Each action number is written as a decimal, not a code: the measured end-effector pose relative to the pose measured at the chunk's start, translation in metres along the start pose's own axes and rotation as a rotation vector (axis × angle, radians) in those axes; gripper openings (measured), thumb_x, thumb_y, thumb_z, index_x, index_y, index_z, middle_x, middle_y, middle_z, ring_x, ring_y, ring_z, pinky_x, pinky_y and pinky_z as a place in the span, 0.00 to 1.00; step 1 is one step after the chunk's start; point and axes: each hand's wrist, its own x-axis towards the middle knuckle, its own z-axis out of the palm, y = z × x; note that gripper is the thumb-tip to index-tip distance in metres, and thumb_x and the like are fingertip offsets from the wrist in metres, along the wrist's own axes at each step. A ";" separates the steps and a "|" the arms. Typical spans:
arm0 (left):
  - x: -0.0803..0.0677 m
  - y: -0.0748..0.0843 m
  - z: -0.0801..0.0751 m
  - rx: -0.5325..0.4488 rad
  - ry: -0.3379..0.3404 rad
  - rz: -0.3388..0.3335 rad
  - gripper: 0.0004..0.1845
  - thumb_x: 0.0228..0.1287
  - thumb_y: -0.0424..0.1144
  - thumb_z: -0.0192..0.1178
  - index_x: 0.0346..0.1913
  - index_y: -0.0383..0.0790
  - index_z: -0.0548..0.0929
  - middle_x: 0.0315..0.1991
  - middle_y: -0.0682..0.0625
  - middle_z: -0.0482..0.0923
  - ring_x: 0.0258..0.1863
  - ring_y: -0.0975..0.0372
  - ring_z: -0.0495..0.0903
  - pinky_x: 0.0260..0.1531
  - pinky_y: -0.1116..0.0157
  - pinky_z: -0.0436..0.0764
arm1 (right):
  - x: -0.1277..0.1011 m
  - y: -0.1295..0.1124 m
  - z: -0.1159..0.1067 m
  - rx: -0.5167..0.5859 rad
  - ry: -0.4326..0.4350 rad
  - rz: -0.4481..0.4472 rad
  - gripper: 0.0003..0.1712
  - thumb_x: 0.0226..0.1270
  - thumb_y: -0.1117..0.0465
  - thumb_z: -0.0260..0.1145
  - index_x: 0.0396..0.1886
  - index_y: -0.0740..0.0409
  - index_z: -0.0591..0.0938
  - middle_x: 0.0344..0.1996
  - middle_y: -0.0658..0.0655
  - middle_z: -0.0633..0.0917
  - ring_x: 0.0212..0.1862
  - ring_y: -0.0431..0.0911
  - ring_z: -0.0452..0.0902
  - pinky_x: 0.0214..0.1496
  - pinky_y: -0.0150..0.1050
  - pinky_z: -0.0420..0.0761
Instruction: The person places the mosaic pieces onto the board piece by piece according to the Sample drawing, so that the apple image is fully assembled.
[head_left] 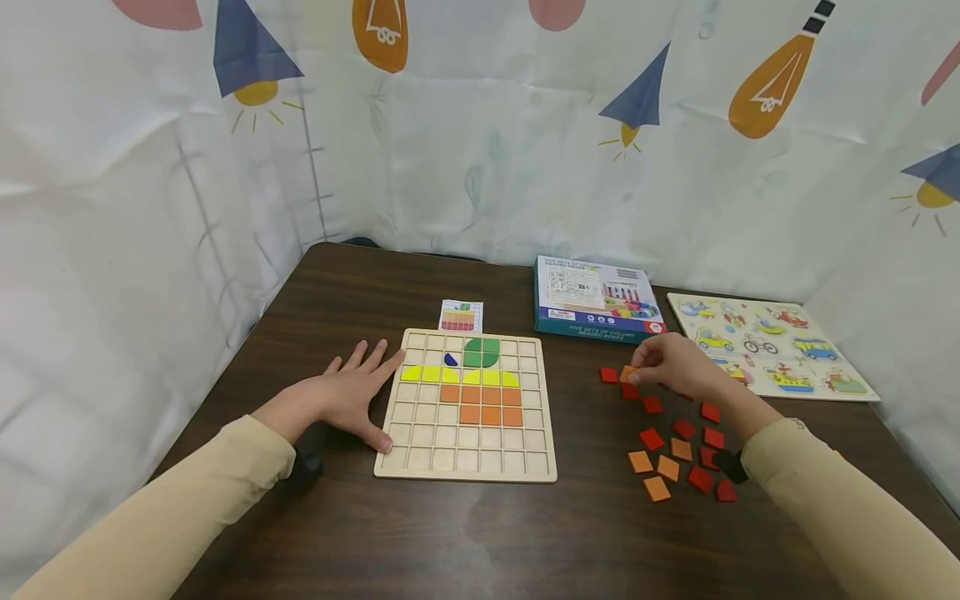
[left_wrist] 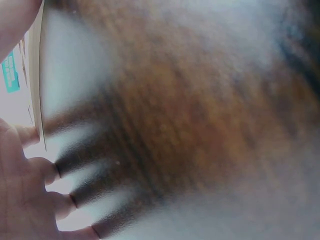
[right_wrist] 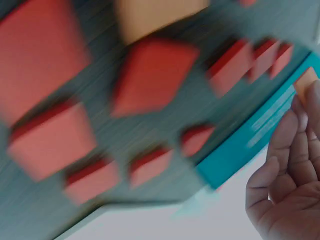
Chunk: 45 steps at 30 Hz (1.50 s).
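A wooden grid board (head_left: 442,458) lies in the middle of the table, partly filled with green, blue, yellow and orange tiles. My left hand (head_left: 348,400) rests at its left edge, fingers spread and straight, with thumb and index finger touching the frame. Over the loose tiles on the right, my right hand (head_left: 671,364) pinches an orange square tile (head_left: 628,374) between thumb and fingertips. The same orange tile (right_wrist: 306,84) shows at the fingertips in the right wrist view. Below and around that hand lie several red tiles (head_left: 651,438) and a few orange tiles (head_left: 656,488).
A small picture card (head_left: 461,317) lies just behind the board. Farther back is a blue and white box (head_left: 600,300). At the right rear a wooden puzzle board (head_left: 772,346) with vehicle pictures lies flat. A patterned white curtain (head_left: 480,150) hangs behind the table.
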 end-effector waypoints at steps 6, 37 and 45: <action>0.000 0.000 -0.001 -0.001 0.001 0.000 0.76 0.40 0.68 0.78 0.83 0.37 0.42 0.82 0.28 0.32 0.79 0.29 0.31 0.69 0.24 0.40 | 0.016 -0.048 0.027 0.071 -0.004 -0.115 0.07 0.68 0.59 0.73 0.35 0.59 0.85 0.32 0.53 0.86 0.34 0.46 0.75 0.38 0.39 0.77; 0.003 0.000 0.000 0.017 0.001 -0.006 0.76 0.40 0.69 0.77 0.83 0.39 0.42 0.82 0.29 0.32 0.80 0.29 0.31 0.70 0.25 0.40 | 0.048 -0.196 0.120 -0.002 -0.160 -0.276 0.03 0.64 0.61 0.76 0.31 0.54 0.90 0.25 0.48 0.87 0.31 0.41 0.76 0.35 0.31 0.76; 0.000 -0.001 0.001 0.012 0.000 -0.015 0.76 0.39 0.68 0.78 0.83 0.38 0.42 0.82 0.29 0.33 0.79 0.29 0.31 0.70 0.25 0.40 | 0.050 -0.199 0.125 -0.079 -0.133 -0.271 0.04 0.63 0.59 0.77 0.31 0.53 0.90 0.24 0.46 0.86 0.31 0.40 0.75 0.36 0.32 0.77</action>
